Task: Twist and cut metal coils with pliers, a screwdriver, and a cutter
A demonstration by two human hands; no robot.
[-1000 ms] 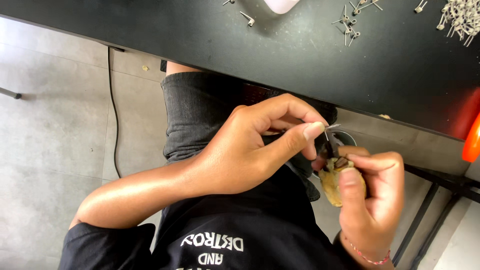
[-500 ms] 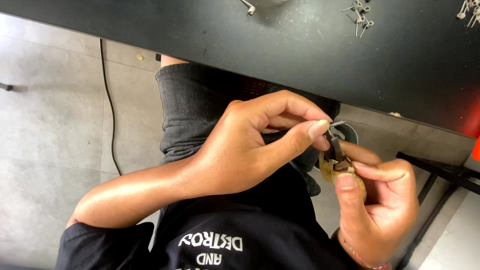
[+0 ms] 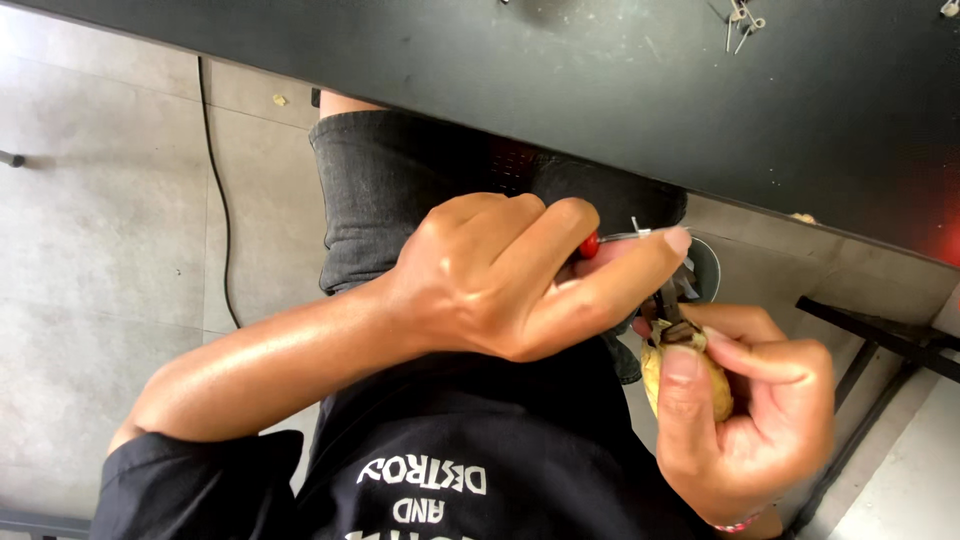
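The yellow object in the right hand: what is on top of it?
On the yellow object rests the right hand thumb, and a dark metal tool tip from the left hand meets its upper end. The contact point is covered.

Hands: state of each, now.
Left hand: closed on a red-handled tool.
Right hand: closed on a small yellowish object.

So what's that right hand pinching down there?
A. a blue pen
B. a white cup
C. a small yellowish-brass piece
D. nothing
C: the right hand pinches a small yellowish-brass piece under its thumb, while the left hand works a slim tool into its top.
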